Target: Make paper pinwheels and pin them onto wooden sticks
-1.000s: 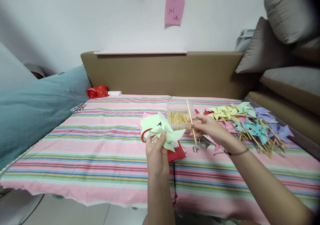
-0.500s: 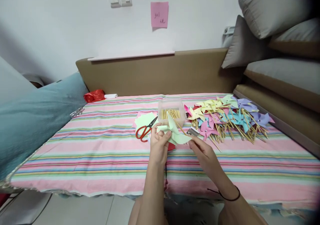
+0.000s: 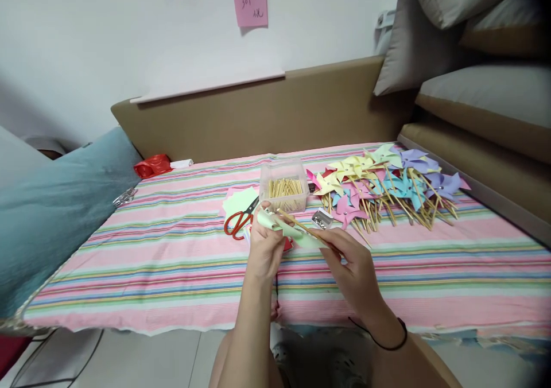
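A light green paper pinwheel [image 3: 293, 231] is held between my two hands over the striped cloth. My left hand [image 3: 266, 244] is closed on its folded paper. The fingers of my right hand [image 3: 346, 256] pinch a thin wooden stick [image 3: 303, 225] that lies along the pinwheel. Just beyond stands a clear plastic box [image 3: 263, 196] with many short wooden sticks [image 3: 286, 187]. Red-handled scissors [image 3: 236, 224] rest left of my left hand, partly on light green paper sheets [image 3: 241, 200]. A small container of metal pins [image 3: 322, 218] sits beyond my right hand.
Finished pinwheels [image 3: 379, 184] in several colours are heaped at the right. A red plastic bag [image 3: 152, 166] and a white roll [image 3: 181, 163] lie at the back left. Grey cushions [image 3: 491, 92] are stacked on the far right. The striped cloth [image 3: 163, 267] covers the seat.
The pinwheel has been turned so that its blades now show edge-on, with the stick in front facing me. My view has tilted down and shifted slightly right.
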`<action>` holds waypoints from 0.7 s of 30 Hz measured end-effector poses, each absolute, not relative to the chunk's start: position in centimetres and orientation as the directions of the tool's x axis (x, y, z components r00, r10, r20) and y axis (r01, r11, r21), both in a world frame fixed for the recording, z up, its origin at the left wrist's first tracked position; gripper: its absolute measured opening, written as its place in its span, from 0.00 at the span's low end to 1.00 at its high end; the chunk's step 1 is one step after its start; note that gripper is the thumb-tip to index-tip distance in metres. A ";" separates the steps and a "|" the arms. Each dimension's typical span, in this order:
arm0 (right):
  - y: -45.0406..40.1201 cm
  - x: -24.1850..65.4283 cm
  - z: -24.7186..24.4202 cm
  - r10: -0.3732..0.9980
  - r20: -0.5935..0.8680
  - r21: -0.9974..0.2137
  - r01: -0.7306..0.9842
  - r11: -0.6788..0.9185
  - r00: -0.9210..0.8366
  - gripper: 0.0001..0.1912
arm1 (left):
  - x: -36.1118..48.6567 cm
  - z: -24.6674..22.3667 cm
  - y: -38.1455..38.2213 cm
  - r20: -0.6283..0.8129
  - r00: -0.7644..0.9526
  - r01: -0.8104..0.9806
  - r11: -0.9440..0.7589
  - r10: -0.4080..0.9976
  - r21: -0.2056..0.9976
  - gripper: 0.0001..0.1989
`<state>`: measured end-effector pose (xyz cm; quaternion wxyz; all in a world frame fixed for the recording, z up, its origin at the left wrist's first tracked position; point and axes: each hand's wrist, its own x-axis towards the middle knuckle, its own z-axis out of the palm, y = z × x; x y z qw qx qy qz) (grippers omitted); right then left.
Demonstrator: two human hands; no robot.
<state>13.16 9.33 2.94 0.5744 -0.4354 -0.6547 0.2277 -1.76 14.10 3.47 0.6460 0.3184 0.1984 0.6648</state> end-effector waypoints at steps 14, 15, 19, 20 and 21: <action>9.3 13.8 2.8 0.794 0.608 -0.762 0.271 0.588 -0.016 0.16 | -1.5 3.8 13.6 0.123 0.004 -0.742 -0.080 0.992 0.665 0.34; 9.3 13.9 2.7 0.801 0.599 -0.766 0.279 0.580 -0.022 0.16 | -1.5 3.7 13.7 0.123 -0.005 -0.735 -0.087 0.992 0.672 0.34; 9.4 14.2 2.6 0.805 0.590 -0.762 0.291 0.579 -0.059 0.15 | -1.7 3.3 14.1 0.137 -0.025 -0.731 -0.111 0.990 0.674 0.33; 9.4 14.2 2.6 0.804 0.591 -0.760 0.292 0.581 -0.062 0.15 | -1.7 3.3 14.1 0.141 -0.024 -0.733 -0.114 0.990 0.671 0.33; 9.4 14.2 2.6 0.805 0.590 -0.760 0.294 0.580 -0.062 0.15 | -1.7 3.3 14.2 0.143 -0.023 -0.734 -0.114 0.989 0.670 0.32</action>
